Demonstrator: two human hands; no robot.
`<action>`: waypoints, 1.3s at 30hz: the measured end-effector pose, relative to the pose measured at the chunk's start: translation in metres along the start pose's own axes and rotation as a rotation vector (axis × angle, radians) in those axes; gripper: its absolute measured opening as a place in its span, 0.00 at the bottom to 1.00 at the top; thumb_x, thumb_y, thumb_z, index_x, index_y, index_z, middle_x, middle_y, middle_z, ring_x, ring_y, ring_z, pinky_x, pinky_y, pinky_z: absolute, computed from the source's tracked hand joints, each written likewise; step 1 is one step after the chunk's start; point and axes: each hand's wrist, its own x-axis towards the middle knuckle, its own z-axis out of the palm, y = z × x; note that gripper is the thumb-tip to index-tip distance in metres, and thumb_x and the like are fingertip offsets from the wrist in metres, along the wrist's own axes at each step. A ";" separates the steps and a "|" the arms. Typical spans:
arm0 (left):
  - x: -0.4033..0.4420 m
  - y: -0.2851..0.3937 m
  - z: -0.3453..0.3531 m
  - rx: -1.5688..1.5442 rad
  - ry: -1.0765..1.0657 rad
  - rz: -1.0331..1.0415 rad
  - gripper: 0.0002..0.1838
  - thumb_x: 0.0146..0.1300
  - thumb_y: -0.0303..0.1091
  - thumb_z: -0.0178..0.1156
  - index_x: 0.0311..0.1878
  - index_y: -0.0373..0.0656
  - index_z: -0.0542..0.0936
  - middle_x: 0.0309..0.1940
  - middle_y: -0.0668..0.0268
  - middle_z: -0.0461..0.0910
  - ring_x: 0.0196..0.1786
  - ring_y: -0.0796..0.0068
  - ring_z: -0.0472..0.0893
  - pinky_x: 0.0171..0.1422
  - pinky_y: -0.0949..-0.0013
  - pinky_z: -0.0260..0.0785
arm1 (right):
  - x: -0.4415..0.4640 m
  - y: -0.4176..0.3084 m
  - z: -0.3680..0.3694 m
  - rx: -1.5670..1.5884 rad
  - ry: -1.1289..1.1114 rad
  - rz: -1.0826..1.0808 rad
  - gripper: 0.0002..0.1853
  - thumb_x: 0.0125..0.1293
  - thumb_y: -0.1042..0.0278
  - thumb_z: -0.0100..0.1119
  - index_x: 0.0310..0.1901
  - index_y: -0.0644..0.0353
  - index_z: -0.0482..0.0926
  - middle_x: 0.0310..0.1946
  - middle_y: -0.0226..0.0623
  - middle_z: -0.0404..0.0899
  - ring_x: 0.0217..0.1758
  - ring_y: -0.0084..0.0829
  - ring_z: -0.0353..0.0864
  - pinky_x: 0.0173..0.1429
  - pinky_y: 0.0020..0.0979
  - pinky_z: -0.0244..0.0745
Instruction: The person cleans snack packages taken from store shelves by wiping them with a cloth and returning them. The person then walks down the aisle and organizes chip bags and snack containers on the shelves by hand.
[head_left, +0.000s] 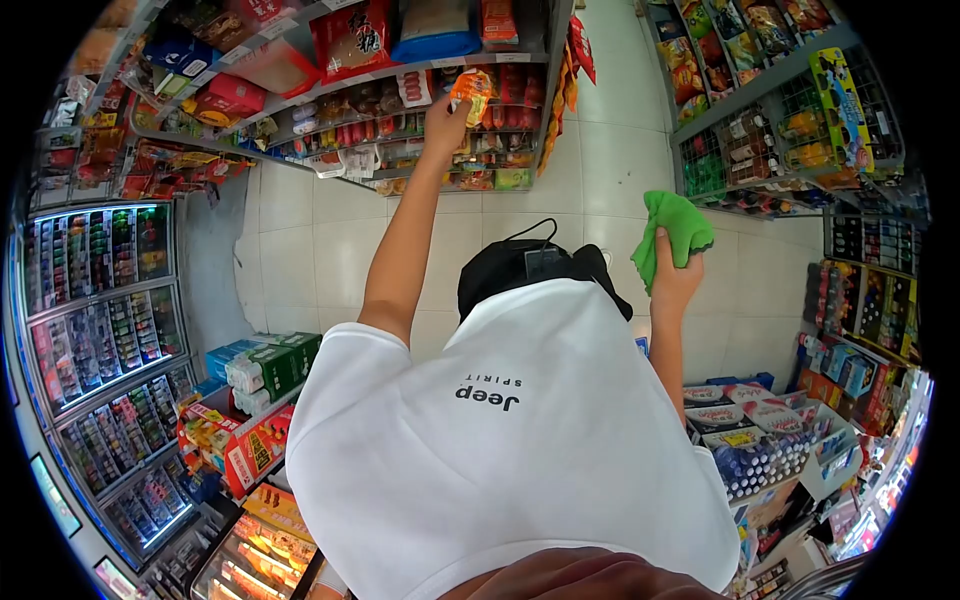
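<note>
My left hand (447,128) reaches up to the shelf unit (420,68) and is closed on an orange packet (472,95), in front of rows of small packaged goods. Held out to the right over the tiled floor, my right hand (676,270) grips a green cloth (675,232), which bunches above the fingers and hangs down on their left side. The fingertips of my left hand are partly hidden by the packet.
Another rack of snack bags (745,120) stands at the upper right. Glass-door drink coolers (105,320) line the left. Boxes and drink packs (265,370) are stacked at the lower left, and cartons with bottles (750,430) at the lower right.
</note>
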 end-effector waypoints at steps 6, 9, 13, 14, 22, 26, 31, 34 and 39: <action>0.088 -0.035 0.027 0.132 0.307 0.170 0.19 0.64 0.40 0.62 0.45 0.30 0.81 0.32 0.51 0.81 0.38 0.52 0.80 0.44 0.51 0.69 | -0.003 0.017 -0.001 -0.017 0.011 0.003 0.17 0.64 0.66 0.68 0.49 0.70 0.80 0.43 0.42 0.84 0.45 0.30 0.82 0.52 0.31 0.75; 0.090 -0.009 0.033 0.352 0.325 0.168 0.20 0.59 0.43 0.66 0.37 0.30 0.82 0.39 0.43 0.83 0.45 0.43 0.82 0.49 0.49 0.74 | -0.005 0.021 -0.003 -0.005 0.022 0.008 0.17 0.64 0.66 0.68 0.49 0.71 0.80 0.42 0.43 0.84 0.45 0.31 0.82 0.52 0.32 0.75; 0.098 -0.003 0.044 0.571 0.435 0.176 0.22 0.58 0.48 0.66 0.34 0.33 0.83 0.35 0.46 0.84 0.41 0.41 0.83 0.44 0.49 0.75 | -0.009 0.036 -0.011 -0.007 0.032 0.031 0.17 0.64 0.66 0.67 0.48 0.71 0.80 0.41 0.43 0.84 0.44 0.31 0.82 0.52 0.32 0.75; 0.096 -0.001 0.046 0.553 0.455 0.186 0.23 0.58 0.49 0.67 0.34 0.33 0.83 0.34 0.46 0.84 0.38 0.43 0.83 0.43 0.48 0.75 | -0.007 0.040 -0.010 0.008 0.051 0.021 0.17 0.64 0.66 0.67 0.48 0.70 0.80 0.41 0.43 0.84 0.44 0.31 0.82 0.52 0.32 0.75; 0.100 -0.013 0.058 0.848 0.387 0.264 0.18 0.57 0.52 0.66 0.40 0.48 0.88 0.42 0.50 0.84 0.49 0.44 0.80 0.59 0.47 0.70 | -0.009 0.050 -0.020 0.001 0.064 0.083 0.17 0.63 0.67 0.67 0.49 0.70 0.80 0.42 0.43 0.84 0.45 0.32 0.82 0.52 0.32 0.75; 0.091 -0.016 0.058 0.797 0.602 0.483 0.18 0.56 0.52 0.67 0.45 0.53 0.89 0.46 0.51 0.81 0.53 0.41 0.75 0.61 0.46 0.69 | -0.012 0.062 -0.018 -0.015 0.097 0.032 0.18 0.63 0.66 0.67 0.49 0.70 0.80 0.42 0.43 0.84 0.43 0.32 0.82 0.50 0.32 0.76; 0.128 -0.057 0.047 0.437 0.414 0.230 0.19 0.56 0.49 0.66 0.48 0.54 0.89 0.54 0.44 0.78 0.55 0.39 0.74 0.60 0.44 0.70 | -0.014 0.056 -0.016 -0.062 0.087 0.063 0.17 0.62 0.66 0.68 0.47 0.70 0.80 0.40 0.44 0.84 0.43 0.33 0.82 0.50 0.34 0.76; 0.135 -0.061 0.049 0.536 0.473 0.281 0.17 0.56 0.48 0.67 0.45 0.51 0.89 0.50 0.46 0.81 0.55 0.40 0.74 0.61 0.45 0.70 | -0.011 0.074 -0.014 -0.080 0.076 0.039 0.17 0.61 0.65 0.69 0.47 0.70 0.80 0.40 0.44 0.84 0.43 0.33 0.83 0.50 0.34 0.76; 0.109 -0.030 0.050 0.645 0.376 0.377 0.18 0.57 0.47 0.68 0.44 0.45 0.89 0.46 0.45 0.83 0.55 0.40 0.74 0.61 0.45 0.69 | -0.005 0.072 -0.013 -0.021 0.056 0.042 0.17 0.61 0.65 0.68 0.47 0.68 0.81 0.39 0.44 0.84 0.43 0.34 0.83 0.50 0.35 0.76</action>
